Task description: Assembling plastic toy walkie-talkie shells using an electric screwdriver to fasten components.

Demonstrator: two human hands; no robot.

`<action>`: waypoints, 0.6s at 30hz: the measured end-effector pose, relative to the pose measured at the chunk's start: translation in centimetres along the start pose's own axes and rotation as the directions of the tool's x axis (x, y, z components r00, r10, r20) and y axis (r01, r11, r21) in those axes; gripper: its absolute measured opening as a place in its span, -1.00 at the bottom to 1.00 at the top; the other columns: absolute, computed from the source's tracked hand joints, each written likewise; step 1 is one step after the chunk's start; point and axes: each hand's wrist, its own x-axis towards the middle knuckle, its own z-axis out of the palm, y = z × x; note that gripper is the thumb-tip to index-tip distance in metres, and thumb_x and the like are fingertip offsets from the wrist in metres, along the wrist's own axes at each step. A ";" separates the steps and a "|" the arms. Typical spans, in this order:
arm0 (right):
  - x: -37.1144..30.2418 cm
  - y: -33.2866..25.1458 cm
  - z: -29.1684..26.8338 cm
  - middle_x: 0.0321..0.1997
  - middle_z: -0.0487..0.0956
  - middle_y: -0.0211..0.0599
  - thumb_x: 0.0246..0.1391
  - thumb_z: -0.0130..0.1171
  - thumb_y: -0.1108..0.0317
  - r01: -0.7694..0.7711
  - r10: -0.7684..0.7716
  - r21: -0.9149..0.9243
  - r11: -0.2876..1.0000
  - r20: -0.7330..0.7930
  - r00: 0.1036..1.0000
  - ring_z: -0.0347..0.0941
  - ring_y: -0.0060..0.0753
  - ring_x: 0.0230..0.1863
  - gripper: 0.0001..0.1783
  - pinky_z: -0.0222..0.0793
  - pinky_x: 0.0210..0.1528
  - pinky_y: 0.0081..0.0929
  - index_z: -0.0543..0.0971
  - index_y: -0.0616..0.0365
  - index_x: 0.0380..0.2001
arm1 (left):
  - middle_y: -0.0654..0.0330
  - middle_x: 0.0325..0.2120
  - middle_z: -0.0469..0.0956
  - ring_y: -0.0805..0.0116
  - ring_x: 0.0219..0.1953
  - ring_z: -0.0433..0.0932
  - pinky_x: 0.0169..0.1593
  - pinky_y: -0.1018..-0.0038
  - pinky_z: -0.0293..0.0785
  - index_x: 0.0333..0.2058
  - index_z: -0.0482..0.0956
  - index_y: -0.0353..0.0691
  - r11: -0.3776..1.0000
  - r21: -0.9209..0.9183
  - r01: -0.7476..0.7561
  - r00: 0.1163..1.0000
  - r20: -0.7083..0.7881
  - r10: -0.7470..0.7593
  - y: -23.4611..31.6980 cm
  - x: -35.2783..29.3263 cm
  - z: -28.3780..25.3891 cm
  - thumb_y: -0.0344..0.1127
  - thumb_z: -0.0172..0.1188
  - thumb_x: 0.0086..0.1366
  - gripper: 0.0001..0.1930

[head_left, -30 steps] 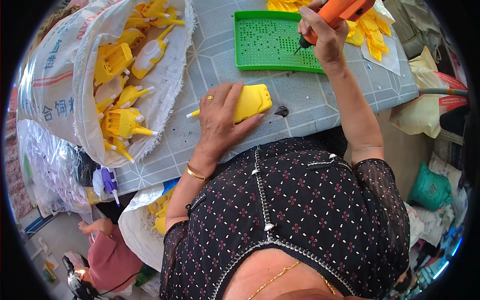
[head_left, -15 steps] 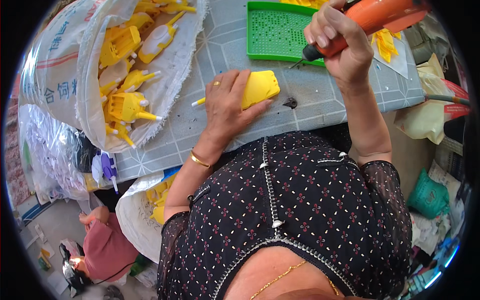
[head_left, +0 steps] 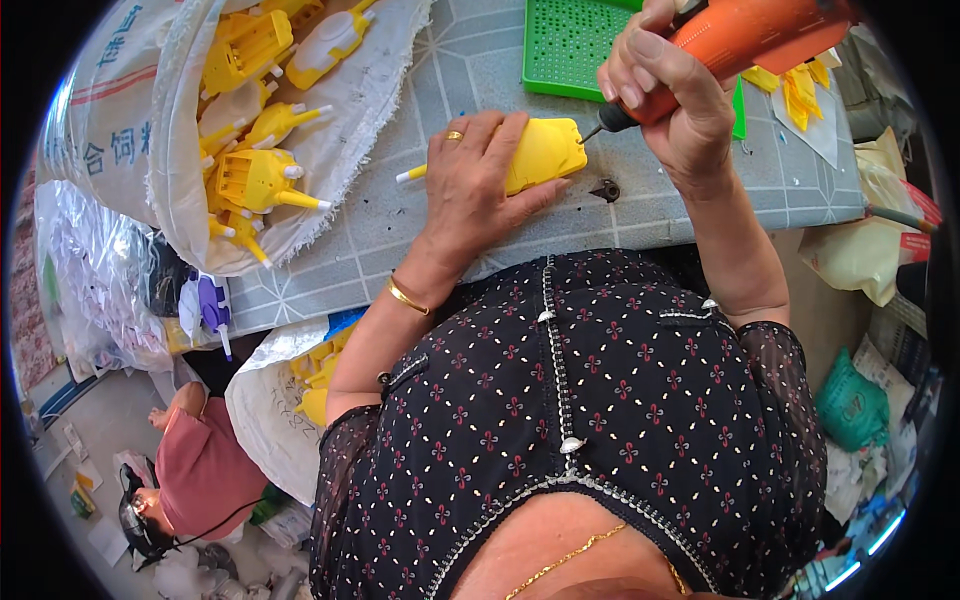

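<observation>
My left hand presses a yellow plastic toy-like housing against the table, thumb along its near side and fingers over its top. A thin yellow stem with a white tip sticks out on the left of that hand. Raised over the table at the right, my right hand is wrapped round an orange power screwdriver with a black nose. Its thin bit points down-left and meets, or nearly meets, the housing's right end. A small dark piece lies just right of the housing.
A white woven sack full of yellow housings lies open at left. Behind my hands stands a green perforated tray. Yellow parts rest at the far right. Another person is low at the lower left, beside a second sack.
The screwdriver bit has come down to the right end of the housing. My left hand and the housing appear slightly farther right and up, as the whole view has shifted a little.
</observation>
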 end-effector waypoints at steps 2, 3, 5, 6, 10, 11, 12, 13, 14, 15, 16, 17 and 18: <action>-0.1 0.2 -0.1 -0.48 0.43 -0.47 0.18 0.24 0.43 -0.003 0.003 0.008 1.000 -0.006 1.000 0.39 -0.60 -0.59 -0.74 0.47 -0.40 -0.52 0.38 0.09 -0.15 | 0.12 -0.10 0.54 0.06 -0.06 0.52 0.01 0.18 0.34 0.05 0.56 -0.21 1.000 -0.002 -0.005 1.000 -0.012 0.005 0.0 -0.1 0.0 0.09 0.51 -0.01 -0.29; -0.1 0.3 -0.2 -0.48 0.43 -0.47 0.18 0.24 0.43 0.001 -0.001 0.005 1.000 0.004 1.000 0.39 -0.60 -0.59 -0.74 0.47 -0.40 -0.52 0.38 0.09 -0.15 | 0.11 -0.08 0.56 0.05 -0.05 0.53 0.03 0.16 0.36 0.06 0.57 -0.23 1.000 -0.002 0.006 1.000 0.000 -0.006 0.1 0.0 -0.1 0.07 0.52 -0.01 -0.28; -0.1 0.5 -0.4 -0.48 0.43 -0.47 0.18 0.25 0.43 0.004 -0.004 0.003 1.000 0.012 1.000 0.39 -0.60 -0.59 -0.75 0.47 -0.40 -0.52 0.39 0.08 -0.16 | 0.10 -0.06 0.58 0.04 -0.04 0.54 0.05 0.15 0.38 0.07 0.58 -0.24 1.000 -0.003 0.018 1.000 0.014 -0.018 0.1 0.0 -0.1 0.06 0.54 -0.01 -0.28; -0.1 0.6 -0.4 -0.48 0.43 -0.47 0.18 0.25 0.43 -0.006 0.006 0.000 1.000 0.005 1.000 0.39 -0.60 -0.59 -0.75 0.47 -0.41 -0.52 0.39 0.08 -0.16 | 0.10 -0.06 0.58 0.04 -0.04 0.54 0.05 0.15 0.38 0.07 0.58 -0.24 1.000 -0.006 0.018 1.000 0.011 -0.018 0.0 0.0 -0.1 0.06 0.54 -0.02 -0.27; -0.1 0.7 -0.2 -0.50 0.43 -0.48 0.17 0.25 0.44 -0.017 0.017 -0.017 1.000 -0.024 1.000 0.38 -0.61 -0.60 -0.75 0.46 -0.42 -0.52 0.39 0.08 -0.17 | 0.10 -0.06 0.58 0.05 -0.05 0.54 0.04 0.16 0.38 0.07 0.58 -0.23 1.000 -0.010 0.016 1.000 -0.001 -0.016 0.1 0.0 -0.2 0.05 0.55 -0.03 -0.27; 0.0 0.8 -0.2 -0.50 0.43 -0.48 0.17 0.25 0.44 -0.017 0.017 -0.017 1.000 -0.024 1.000 0.38 -0.61 -0.60 -0.75 0.46 -0.42 -0.52 0.39 0.08 -0.17 | 0.10 -0.06 0.58 0.05 -0.05 0.54 0.04 0.16 0.38 0.07 0.58 -0.23 1.000 -0.009 0.016 1.000 -0.001 -0.016 0.1 0.0 -0.2 0.05 0.55 -0.03 -0.27; 0.0 0.9 -0.2 -0.50 0.43 -0.48 0.17 0.26 0.44 -0.021 0.020 -0.011 1.000 -0.031 0.999 0.38 -0.61 -0.60 -0.76 0.46 -0.42 -0.52 0.39 0.08 -0.18 | 0.10 -0.06 0.58 0.05 -0.05 0.54 0.04 0.16 0.38 0.06 0.59 -0.23 1.000 -0.008 0.014 1.000 0.001 -0.014 0.1 0.0 -0.1 0.05 0.55 -0.03 -0.28; 0.1 1.0 -0.3 -0.50 0.43 -0.47 0.16 0.26 0.45 -0.024 0.024 -0.005 1.000 -0.039 0.999 0.38 -0.61 -0.60 -0.76 0.46 -0.42 -0.53 0.39 0.08 -0.19 | 0.10 -0.06 0.58 0.05 -0.05 0.54 0.04 0.17 0.38 0.06 0.59 -0.23 1.000 -0.006 0.011 1.000 0.003 -0.011 0.1 0.0 -0.1 0.04 0.55 -0.03 -0.28; 0.1 1.0 -0.5 -0.50 0.43 -0.47 0.16 0.26 0.45 -0.025 0.025 -0.005 1.000 -0.039 0.999 0.38 -0.61 -0.60 -0.76 0.46 -0.42 -0.53 0.39 0.08 -0.19 | 0.10 -0.06 0.58 0.05 -0.05 0.54 0.04 0.17 0.38 0.06 0.59 -0.23 1.000 -0.006 0.012 1.000 0.004 -0.012 0.2 0.1 -0.2 0.04 0.55 -0.03 -0.28; 0.1 1.0 -0.8 -0.50 0.43 -0.47 0.16 0.26 0.45 -0.019 0.020 -0.057 0.998 0.016 1.000 0.38 -0.61 -0.60 -0.77 0.45 -0.43 -0.53 0.39 0.09 -0.21 | 0.10 -0.07 0.59 0.06 -0.06 0.54 0.03 0.17 0.38 0.05 0.59 -0.23 1.000 0.001 0.015 1.000 0.015 -0.015 0.3 0.1 -0.3 0.03 0.55 -0.03 -0.29; 0.1 1.1 -1.1 -0.50 0.43 -0.46 0.15 0.25 0.46 -0.009 0.017 -0.109 0.994 0.071 0.997 0.38 -0.61 -0.60 -0.78 0.45 -0.43 -0.53 0.39 0.09 -0.23 | 0.10 -0.07 0.59 0.06 -0.06 0.54 0.03 0.17 0.39 0.05 0.59 -0.23 1.000 0.009 0.017 1.000 0.026 -0.017 0.4 0.2 -0.4 0.02 0.55 -0.04 -0.29; 0.0 1.2 -1.0 -0.50 0.43 -0.46 0.15 0.25 0.46 -0.011 0.019 -0.109 0.994 0.070 0.997 0.38 -0.61 -0.60 -0.78 0.45 -0.43 -0.53 0.39 0.09 -0.23 | 0.10 -0.07 0.59 0.06 -0.06 0.54 0.03 0.17 0.39 0.05 0.59 -0.23 1.000 0.008 0.018 0.999 0.028 -0.019 0.4 0.2 -0.4 0.02 0.55 -0.04 -0.29; -0.1 1.3 -0.7 -0.50 0.43 -0.45 0.16 0.24 0.47 -0.015 0.020 -0.100 0.995 0.046 0.999 0.38 -0.60 -0.61 -0.79 0.44 -0.45 -0.54 0.38 0.10 -0.26 | 0.10 -0.08 0.59 0.05 -0.06 0.54 0.02 0.17 0.39 0.04 0.59 -0.23 1.000 0.002 0.025 0.999 0.030 -0.025 0.4 0.2 -0.4 0.02 0.55 -0.04 -0.30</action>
